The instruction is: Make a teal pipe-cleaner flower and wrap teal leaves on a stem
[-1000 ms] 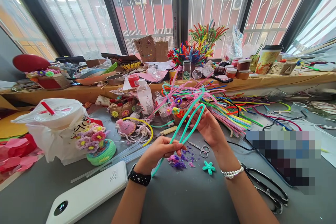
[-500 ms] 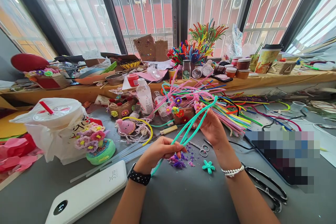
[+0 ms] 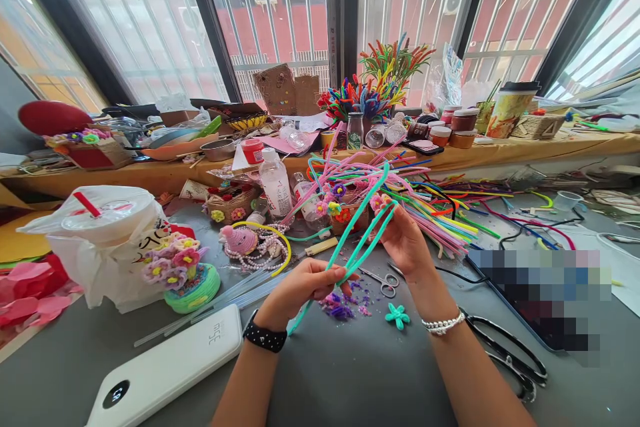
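Folded into long loops, a turquoise pipe cleaner (image 3: 356, 216) stretches between my two hands above the table. The fingers of my left hand (image 3: 316, 278) pinch its lower part, and a tail hangs down by the watch. Further up, my right hand (image 3: 404, 240) pinches the bent end of one loop between thumb and fingers. Another loop stands up free, to the left of my right fingertips. Below on the table lie a turquoise pipe-cleaner flower (image 3: 397, 316), small scissors (image 3: 386, 283) and purple fuzz clippings (image 3: 340, 308).
At left are a white power bank (image 3: 170, 367), a potted fuzzy flower piece (image 3: 190, 280) and a bagged drink cup (image 3: 107, 233). Behind my hands lies a pile of colored pipe cleaners (image 3: 440, 227). A tablet-like device (image 3: 535, 307) and black-handled scissors (image 3: 510, 353) lie at right.
The turquoise loops have separated: one now stands to the left of my right hand, while my right fingers hold another bend slightly lower. My left hand has stayed nearly in place.
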A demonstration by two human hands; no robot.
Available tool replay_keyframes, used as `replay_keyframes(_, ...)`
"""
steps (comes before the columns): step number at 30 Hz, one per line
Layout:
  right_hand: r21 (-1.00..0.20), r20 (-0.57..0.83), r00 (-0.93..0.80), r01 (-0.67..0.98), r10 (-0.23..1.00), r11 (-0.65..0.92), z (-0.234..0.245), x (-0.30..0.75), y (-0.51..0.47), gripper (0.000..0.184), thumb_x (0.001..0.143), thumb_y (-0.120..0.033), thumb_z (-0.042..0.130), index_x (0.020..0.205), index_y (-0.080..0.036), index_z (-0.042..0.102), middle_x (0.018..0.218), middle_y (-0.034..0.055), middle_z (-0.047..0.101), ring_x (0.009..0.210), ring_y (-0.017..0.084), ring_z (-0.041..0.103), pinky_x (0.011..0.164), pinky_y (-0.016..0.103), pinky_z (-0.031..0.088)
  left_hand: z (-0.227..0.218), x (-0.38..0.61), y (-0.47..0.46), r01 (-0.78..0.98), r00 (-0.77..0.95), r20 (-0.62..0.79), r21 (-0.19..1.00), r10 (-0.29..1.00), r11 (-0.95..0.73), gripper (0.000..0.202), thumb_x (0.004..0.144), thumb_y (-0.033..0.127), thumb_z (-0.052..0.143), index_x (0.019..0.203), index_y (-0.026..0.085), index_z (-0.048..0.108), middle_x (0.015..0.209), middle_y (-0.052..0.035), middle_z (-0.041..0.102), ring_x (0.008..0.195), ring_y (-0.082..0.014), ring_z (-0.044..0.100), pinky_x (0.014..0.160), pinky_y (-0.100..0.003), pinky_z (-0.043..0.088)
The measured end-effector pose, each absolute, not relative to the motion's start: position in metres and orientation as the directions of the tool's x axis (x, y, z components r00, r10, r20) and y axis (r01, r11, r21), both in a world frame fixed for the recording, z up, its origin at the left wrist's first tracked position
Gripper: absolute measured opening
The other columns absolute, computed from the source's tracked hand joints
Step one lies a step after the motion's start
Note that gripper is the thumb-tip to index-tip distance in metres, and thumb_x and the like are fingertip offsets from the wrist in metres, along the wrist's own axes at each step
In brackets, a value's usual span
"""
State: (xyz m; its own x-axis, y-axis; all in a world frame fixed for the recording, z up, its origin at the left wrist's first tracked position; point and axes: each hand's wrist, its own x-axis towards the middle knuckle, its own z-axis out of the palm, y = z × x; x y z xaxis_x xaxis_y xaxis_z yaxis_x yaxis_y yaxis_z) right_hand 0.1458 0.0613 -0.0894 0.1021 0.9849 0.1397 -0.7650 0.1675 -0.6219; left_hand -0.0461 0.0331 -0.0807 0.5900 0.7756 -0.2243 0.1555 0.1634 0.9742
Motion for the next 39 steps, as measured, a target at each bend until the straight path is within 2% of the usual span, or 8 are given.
replay_keyframes(3, -0.604, 0.117, 0.115, -0.78, 0.986, 0.163, -0.089, 0.145, 0.061, 0.021, 0.053, -0.03, 0.074, 0.071, -0.023, 0.064, 0.069, -0.0057, 0.068, 0.059, 0.011, 0.06, 0.057, 0.025, 0.048, -0.082, -0.046, 0.034, 0.155, 0.588, -0.215, 0.976, 0.779, 0.152, 0.043, 0.064, 0.051, 0.058, 0.062, 0.009, 0.069, 0.041, 0.0005, 0.043, 0.047, -0.0085, 0.037, 0.043, -0.022, 0.021)
replay_keyframes(6, -0.595, 0.135, 0.129, -0.782, 0.982, 0.185, -0.089, 0.145, 0.061, 0.02, 0.053, -0.028, 0.074, 0.07, -0.023, 0.064, 0.068, -0.0062, 0.068, 0.06, 0.01, 0.06, 0.057, 0.023, 0.048, -0.082, -0.046, 0.034, 0.16, 0.602, -0.21, 0.977, 0.77, 0.142, 0.04, 0.063, 0.049, 0.061, 0.062, 0.01, 0.069, 0.043, -0.0006, 0.047, 0.047, -0.0083, 0.038, 0.043, -0.021, 0.021)
replay_keyframes(10, -0.615, 0.154, 0.11, -0.768, 0.982, 0.182, -0.09, 0.145, 0.063, 0.019, 0.055, -0.029, 0.073, 0.071, -0.023, 0.064, 0.069, -0.0051, 0.067, 0.057, 0.011, 0.059, 0.06, 0.026, 0.048, -0.084, -0.047, 0.035, 0.171, 0.604, -0.231, 0.972, 0.763, 0.159, 0.035, 0.063, 0.043, 0.062, 0.058, 0.009, 0.067, 0.063, -0.0058, 0.061, 0.044, -0.0044, 0.029, 0.042, -0.022, 0.016)
replay_keyframes(14, -0.614, 0.148, 0.144, -0.762, 0.978, 0.205, -0.092, 0.146, 0.064, 0.018, 0.054, -0.027, 0.074, 0.069, -0.023, 0.065, 0.067, -0.0051, 0.066, 0.06, 0.012, 0.059, 0.058, 0.026, 0.048, -0.085, -0.047, 0.035, 0.161, 0.619, -0.238, 0.971, 0.749, 0.176, 0.033, 0.065, 0.041, 0.061, 0.056, 0.009, 0.066, 0.079, -0.0079, 0.065, 0.042, -0.0022, 0.022, 0.041, -0.023, 0.013)
replay_keyframes(21, -0.62, 0.167, 0.129, -0.758, 0.977, 0.206, -0.095, 0.147, 0.066, 0.018, 0.055, -0.029, 0.074, 0.07, -0.024, 0.064, 0.063, -0.0073, 0.065, 0.059, 0.01, 0.059, 0.059, 0.024, 0.049, -0.083, -0.045, 0.035, 0.154, 0.616, -0.235, 0.972, 0.752, 0.177, 0.032, 0.065, 0.039, 0.062, 0.055, 0.01, 0.066, 0.077, -0.007, 0.065, 0.042, -0.0019, 0.025, 0.041, -0.023, 0.012)
replay_keyframes(27, -0.597, 0.167, 0.051, -0.789, 0.985, 0.142, -0.093, 0.146, 0.064, 0.02, 0.055, -0.032, 0.074, 0.069, -0.024, 0.062, 0.064, -0.0086, 0.064, 0.059, 0.007, 0.059, 0.056, 0.02, 0.049, -0.084, -0.047, 0.035, 0.145, 0.61, -0.236, 0.972, 0.757, 0.186, 0.03, 0.065, 0.038, 0.062, 0.056, 0.01, 0.067, 0.074, -0.0069, 0.065, 0.043, -0.0022, 0.026, 0.041, -0.023, 0.011)
replay_keyframes(33, -0.621, 0.157, -0.019, -0.779, 0.987, 0.084, -0.088, 0.146, 0.059, 0.023, 0.056, -0.038, 0.071, 0.072, -0.024, 0.063, 0.067, -0.0072, 0.066, 0.063, 0.01, 0.062, 0.058, 0.021, 0.05, -0.086, -0.048, 0.035, 0.141, 0.616, -0.24, 0.971, 0.75, 0.195, 0.025, 0.066, 0.034, 0.063, 0.06, 0.011, 0.069, 0.066, -0.0042, 0.063, 0.042, -0.0023, 0.027, 0.042, -0.023, 0.012)
replay_keyframes(39, -0.546, 0.152, -0.007, -0.834, 0.988, 0.078, -0.083, 0.145, 0.055, 0.021, 0.057, -0.032, 0.071, 0.076, -0.024, 0.063, 0.065, -0.0081, 0.066, 0.063, 0.01, 0.062, 0.064, 0.024, 0.051, -0.087, -0.047, 0.037, 0.161, 0.619, -0.247, 0.969, 0.746, 0.187, 0.026, 0.067, 0.035, 0.061, 0.064, 0.011, 0.069, 0.063, -0.0041, 0.061, 0.044, -0.004, 0.031, 0.042, -0.022, 0.014)
